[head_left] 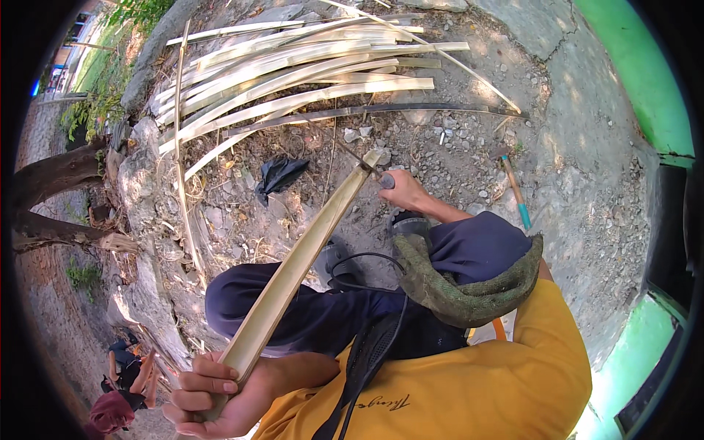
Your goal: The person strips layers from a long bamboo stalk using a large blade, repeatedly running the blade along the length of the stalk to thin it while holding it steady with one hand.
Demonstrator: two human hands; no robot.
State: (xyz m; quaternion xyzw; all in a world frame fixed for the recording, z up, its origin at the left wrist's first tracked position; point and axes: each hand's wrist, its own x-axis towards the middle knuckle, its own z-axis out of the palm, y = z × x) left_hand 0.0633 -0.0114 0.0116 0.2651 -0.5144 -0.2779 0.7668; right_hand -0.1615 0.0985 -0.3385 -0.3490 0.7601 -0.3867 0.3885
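My left hand (213, 396) is closed around the near end of a long split bamboo piece (297, 268). Its pale, hollow inner side faces up, and it slants away across my left knee. At its far end, my right hand (407, 192) grips the handle (387, 181) of a knife. The knife's thin dark blade (355, 155) points to the far left and meets the bamboo near its tip. Whether the edge has bitten into the bamboo, I cannot tell. A dark green cloth (469, 297) lies over my right thigh.
Several split bamboo strips (293, 88) lie piled on the stony ground ahead. A crumpled black plastic bag (280, 176) sits left of the knife. A hammer with a teal-ended handle (517, 192) lies to the right. Tree trunks (59, 176) and another person (121, 389) are at left.
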